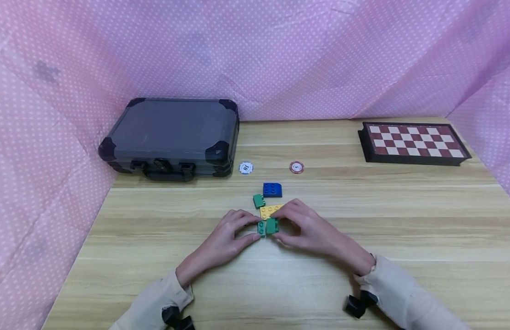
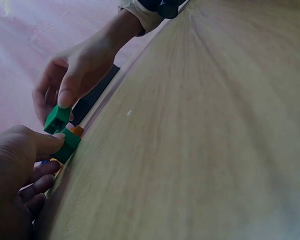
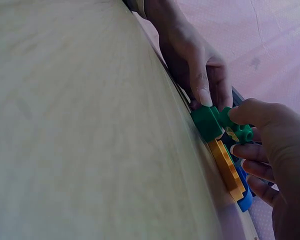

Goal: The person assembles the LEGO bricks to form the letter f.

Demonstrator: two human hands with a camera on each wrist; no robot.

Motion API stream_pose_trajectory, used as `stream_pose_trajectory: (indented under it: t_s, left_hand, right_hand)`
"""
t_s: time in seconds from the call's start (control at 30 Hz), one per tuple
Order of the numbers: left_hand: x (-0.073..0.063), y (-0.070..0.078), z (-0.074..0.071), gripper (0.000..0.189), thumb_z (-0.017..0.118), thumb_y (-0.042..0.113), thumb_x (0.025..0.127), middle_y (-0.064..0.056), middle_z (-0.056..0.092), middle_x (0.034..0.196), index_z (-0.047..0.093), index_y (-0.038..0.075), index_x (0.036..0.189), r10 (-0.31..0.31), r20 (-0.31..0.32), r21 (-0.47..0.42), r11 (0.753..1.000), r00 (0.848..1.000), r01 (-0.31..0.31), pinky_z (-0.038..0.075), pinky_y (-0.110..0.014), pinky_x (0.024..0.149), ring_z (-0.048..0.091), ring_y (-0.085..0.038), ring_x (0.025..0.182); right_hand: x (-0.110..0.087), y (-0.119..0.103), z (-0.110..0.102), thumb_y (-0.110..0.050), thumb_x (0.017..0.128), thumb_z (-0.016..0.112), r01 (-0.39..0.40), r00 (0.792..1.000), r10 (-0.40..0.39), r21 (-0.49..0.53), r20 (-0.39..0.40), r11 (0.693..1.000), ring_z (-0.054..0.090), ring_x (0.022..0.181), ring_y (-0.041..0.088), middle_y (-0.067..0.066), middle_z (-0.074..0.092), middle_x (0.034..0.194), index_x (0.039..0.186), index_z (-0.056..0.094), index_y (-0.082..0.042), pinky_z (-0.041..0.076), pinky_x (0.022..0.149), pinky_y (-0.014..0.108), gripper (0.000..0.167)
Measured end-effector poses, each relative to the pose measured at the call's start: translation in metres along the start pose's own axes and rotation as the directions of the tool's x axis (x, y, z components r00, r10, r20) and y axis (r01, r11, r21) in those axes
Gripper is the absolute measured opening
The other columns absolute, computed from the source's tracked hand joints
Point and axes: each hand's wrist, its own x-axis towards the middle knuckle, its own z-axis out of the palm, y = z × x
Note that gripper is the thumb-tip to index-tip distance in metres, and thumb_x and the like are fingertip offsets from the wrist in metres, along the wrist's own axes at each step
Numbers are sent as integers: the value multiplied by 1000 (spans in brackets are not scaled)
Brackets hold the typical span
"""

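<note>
My left hand (image 1: 226, 240) pinches a small green brick (image 1: 261, 228), studs up, between thumb and fingers. Beside it, my right hand (image 1: 306, 227) grips a second green brick (image 1: 271, 226), turned on its side with its studs facing right. In the left wrist view this second brick (image 2: 56, 119) is tilted just above the first one (image 2: 68, 146). A yellow brick (image 1: 269, 211) lies right behind both, partly covered by the right fingers. Farther back are a third green brick (image 1: 258, 201), lying on its side, and a blue brick (image 1: 272, 189) with a rounded corner.
A grey case (image 1: 172, 128) with black corners stands at the back left. Two poker chips, one white (image 1: 246, 167) and one red (image 1: 296, 167), lie behind the bricks. A checkered board box (image 1: 416, 142) sits at the back right, before a pink dotted cloth (image 1: 279, 59).
</note>
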Motion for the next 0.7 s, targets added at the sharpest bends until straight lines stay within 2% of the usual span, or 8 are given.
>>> stream_pose_trajectory:
  t_s: [0.43,0.7]
  left_hand:
    - [0,0,-1,36,74,22,99,4,63,126,69,17,134,20,1,2,1000,1000,-20,46,-47,99,52,-16,119]
    - [0,-2,0,36,73,22,99,3,62,127,69,17,134,19,4,-3,1000,1000,-19,46,-47,100,51,-16,120]
  right_hand:
    - [9,-6,3,-23,90,83,-6,1000,7,-26,30,1000,55,117,14,-5,65,123,127,69,-13,52,96,37,41]
    - [13,-6,5,-25,90,82,7,999,-5,-51,40,999,56,116,15,-2,67,122,127,70,-11,52,96,37,42]
